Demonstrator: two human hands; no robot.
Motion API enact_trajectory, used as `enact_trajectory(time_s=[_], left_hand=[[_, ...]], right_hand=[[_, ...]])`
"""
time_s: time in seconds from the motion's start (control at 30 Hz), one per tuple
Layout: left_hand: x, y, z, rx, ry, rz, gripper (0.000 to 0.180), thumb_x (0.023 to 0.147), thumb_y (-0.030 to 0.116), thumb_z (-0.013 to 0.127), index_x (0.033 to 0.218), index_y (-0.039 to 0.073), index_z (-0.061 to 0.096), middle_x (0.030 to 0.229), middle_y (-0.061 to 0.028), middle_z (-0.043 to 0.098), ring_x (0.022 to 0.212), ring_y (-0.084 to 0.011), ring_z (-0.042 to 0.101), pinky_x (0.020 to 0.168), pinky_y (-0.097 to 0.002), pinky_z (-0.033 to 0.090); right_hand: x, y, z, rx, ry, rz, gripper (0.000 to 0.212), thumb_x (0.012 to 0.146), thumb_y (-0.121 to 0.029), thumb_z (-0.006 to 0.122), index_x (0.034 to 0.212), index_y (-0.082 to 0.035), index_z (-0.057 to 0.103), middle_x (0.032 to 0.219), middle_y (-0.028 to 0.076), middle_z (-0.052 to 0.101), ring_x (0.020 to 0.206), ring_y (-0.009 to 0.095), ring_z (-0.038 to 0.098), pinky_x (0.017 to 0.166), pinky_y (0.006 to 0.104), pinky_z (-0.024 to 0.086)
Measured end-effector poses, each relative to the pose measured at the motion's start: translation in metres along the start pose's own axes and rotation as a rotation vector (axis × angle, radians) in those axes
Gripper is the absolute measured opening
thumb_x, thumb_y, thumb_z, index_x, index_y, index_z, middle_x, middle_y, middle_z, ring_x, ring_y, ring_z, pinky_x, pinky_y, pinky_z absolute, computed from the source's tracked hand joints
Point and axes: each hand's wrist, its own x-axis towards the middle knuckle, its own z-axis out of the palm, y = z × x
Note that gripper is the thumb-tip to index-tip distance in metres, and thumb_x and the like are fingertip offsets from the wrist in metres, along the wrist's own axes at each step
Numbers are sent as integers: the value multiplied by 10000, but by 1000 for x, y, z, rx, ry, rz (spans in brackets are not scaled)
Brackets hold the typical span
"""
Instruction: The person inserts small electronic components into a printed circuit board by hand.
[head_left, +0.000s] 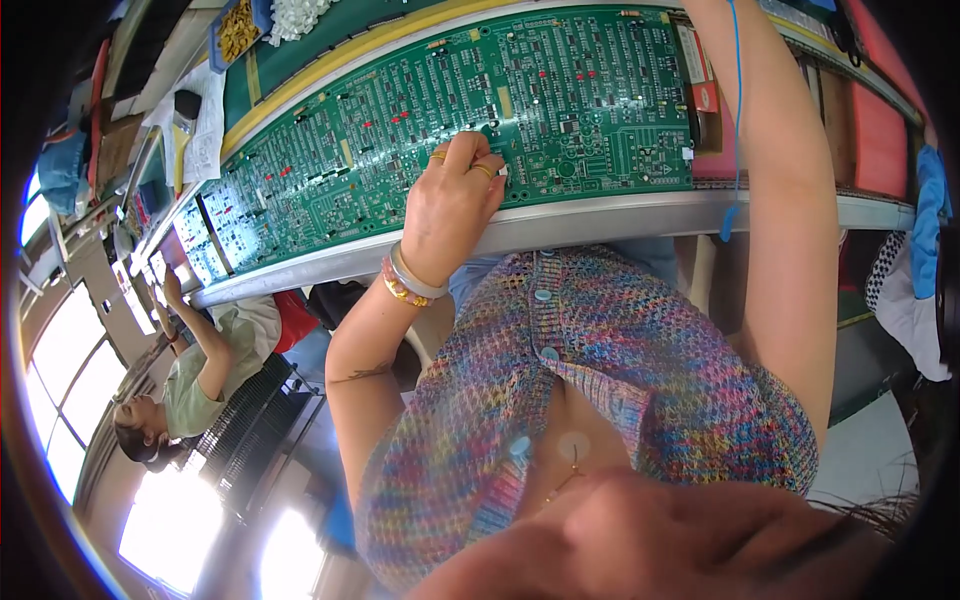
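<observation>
A long, flat green circuit board [600, 150] with a glossy surface lies lengthwise along a smooth silver metal rail [590, 212], in front of the person. Its face is densely covered with small dark parts, pale printed lines and solder points. Small red parts [396, 117] sit on it in three clusters, and two larger tan rectangular strips [504, 101] stand out among the dark rows.

The left hand [455, 190] is over the near middle of the board, its fingers curled inward and bunched together, fingertips down toward the surface. One small white piece [503, 171] shows beside the fingertips; whether they grip it cannot be told. This hand wears two narrow gold-coloured rings [483, 172]. At the wrist are two bands: one smooth, pale rounded bangle [415, 280] and one orange-and-gold bracelet [402, 292].

The right forearm [785, 130] runs out past the upper edge, so how its hand is held, and on what, cannot be told. One thin blue cord [737, 120] hangs beside it.

Beyond the board, one blue tray [263, 17] holds many small yellow-brown pieces [238, 32], too many to count, next to one loose heap of white pieces [297, 18]. At the left, one co-worker in a pale green top [190, 400] reaches toward the same line.
</observation>
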Motion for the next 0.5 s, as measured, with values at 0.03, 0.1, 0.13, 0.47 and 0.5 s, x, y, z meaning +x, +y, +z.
enact_trajectory(time_s=[0.03, 0.1, 0.13, 0.47, 0.5], left_hand=[[-2, -1, -2, 24, -11, -7, 166, 711, 73, 681, 870, 48, 640, 950, -64, 546, 812, -237, 583, 673, -343, 498], [-5, -2, -2, 64, -26, -5, 169, 712, 73, 680, 874, 50, 637, 947, -61, 541, 813, -233, 584, 662, -341, 503], [-5, -1, -2, 97, -40, 6, 171, 713, 72, 679, 877, 51, 635, 945, -58, 537, 814, -229, 585, 651, -338, 509], [1, 3, -1, 317, -69, 145, 50, 760, 26, 583, 742, -9, 552, 890, -61, 492, 781, -203, 595, 539, -263, 554], [1, 3, -2, 316, -90, 138, 44, 760, 32, 585, 751, -2, 560, 890, -65, 493, 778, -204, 594, 553, -278, 552]], right_hand=[[-1, -9, -3, 42, -62, 35, 205, 850, -226, 578, 782, -37, 620, 669, 136, 604, 651, 319, 586, 597, 427, 447], [-3, -27, -16, 80, -181, 111, 236, 833, -270, 618, 766, -44, 617, 642, 134, 589, 622, 309, 575, 573, 416, 440], [-7, -30, -21, 78, -177, 112, 236, 833, -270, 618, 766, -44, 617, 642, 134, 589, 622, 309, 575, 573, 416, 440], [-74, -61, -75, 943, -42, 142, 191, 801, -219, 664, 789, -37, 606, 678, 101, 613, 614, 258, 595, 567, 329, 458], [-82, -61, -74, 944, -39, 140, 191, 801, -219, 664, 789, -37, 606, 678, 101, 613, 614, 258, 595, 567, 329, 458]])
